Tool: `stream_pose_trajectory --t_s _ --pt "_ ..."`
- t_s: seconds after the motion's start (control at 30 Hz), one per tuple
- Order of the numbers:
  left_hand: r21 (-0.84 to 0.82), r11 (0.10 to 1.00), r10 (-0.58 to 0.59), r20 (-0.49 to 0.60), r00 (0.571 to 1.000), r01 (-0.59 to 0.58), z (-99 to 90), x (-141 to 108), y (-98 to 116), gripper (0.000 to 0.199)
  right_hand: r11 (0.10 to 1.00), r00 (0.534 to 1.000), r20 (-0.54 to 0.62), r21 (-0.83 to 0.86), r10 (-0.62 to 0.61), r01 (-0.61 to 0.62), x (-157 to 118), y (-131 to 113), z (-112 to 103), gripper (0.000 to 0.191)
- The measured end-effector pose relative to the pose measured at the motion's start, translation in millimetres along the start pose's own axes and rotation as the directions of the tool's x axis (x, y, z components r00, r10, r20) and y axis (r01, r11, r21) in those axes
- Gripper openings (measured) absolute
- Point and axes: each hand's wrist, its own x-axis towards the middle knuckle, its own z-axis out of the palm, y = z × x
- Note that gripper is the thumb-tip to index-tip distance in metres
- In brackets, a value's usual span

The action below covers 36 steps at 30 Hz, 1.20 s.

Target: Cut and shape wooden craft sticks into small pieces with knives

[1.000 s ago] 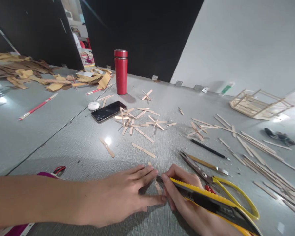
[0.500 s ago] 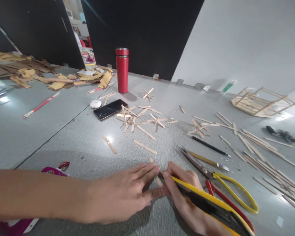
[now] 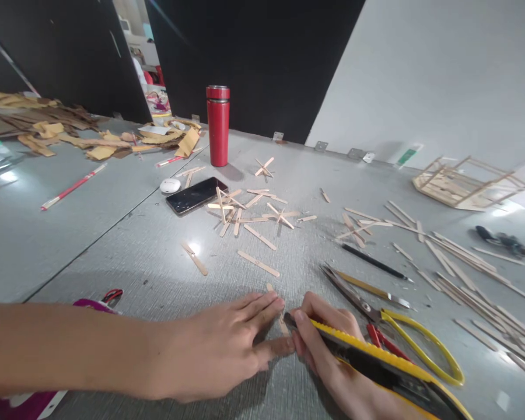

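Observation:
My left hand (image 3: pixel 227 341) presses a wooden craft stick (image 3: pixel 283 324) down on the grey table. Its fingertips lie on the upper part of the stick, and the thumb rests near the lower end, so much of the stick is covered. In my right hand (image 3: pixel 328 335) is a yellow and black utility knife (image 3: pixel 371 356), with its tip pointing left at the stick between my left fingers and thumb. Fingers hide most of the blade. Just beyond the hands lies another craft stick (image 3: pixel 259 263), and one with a notch (image 3: pixel 195 259) is further left.
Shears (image 3: pixel 391 318) with red and yellow handles lie right of my right hand, beside a craft knife (image 3: pixel 371 289) and a black pen (image 3: pixel 374 262). Further off are a phone (image 3: pixel 196 195), a red flask (image 3: pixel 219 125), scattered sticks (image 3: pixel 468 256) and a wooden frame (image 3: pixel 468 181).
My right hand has drawn the utility knife slightly down and toward me, its tip now a little apart from the left fingertips. My left hand stays nearly still on the stick.

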Motion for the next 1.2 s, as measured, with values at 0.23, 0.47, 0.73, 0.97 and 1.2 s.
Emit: stream_pose_trajectory --t_s 0.23,0.47,0.73,0.97,1.2 --pt "-0.017 1.000 -0.001 -0.005 1.000 0.001 -1.5 -0.1 0.2 0.083 0.999 0.999 -0.018 -0.030 -0.027 0.026 -0.7 -1.1 -0.4 0.038" --pt "-0.030 0.999 0.030 -0.042 0.999 -0.031 -4.6 -0.5 -2.1 0.064 0.968 0.965 0.093 -0.035 -0.246 0.250 3.9 5.1 -2.0 0.023" --pt "-0.021 0.999 0.025 -0.038 0.999 -0.026 -2.8 0.0 -1.1 0.054 0.984 0.970 0.169 -0.001 -0.173 0.176 9.0 -3.5 -15.6 0.025" --pt "-0.022 1.000 -0.013 -0.051 0.999 0.011 0.5 1.8 -1.3 0.052 0.981 0.809 0.588 0.165 -0.014 -0.103 17.2 -6.1 -53.6 0.016" --pt "-0.030 1.000 0.000 -0.042 0.999 -0.001 -1.0 4.2 -0.5 0.055 0.796 0.677 0.705 0.279 0.210 -0.538 12.9 -6.1 -63.0 0.034"
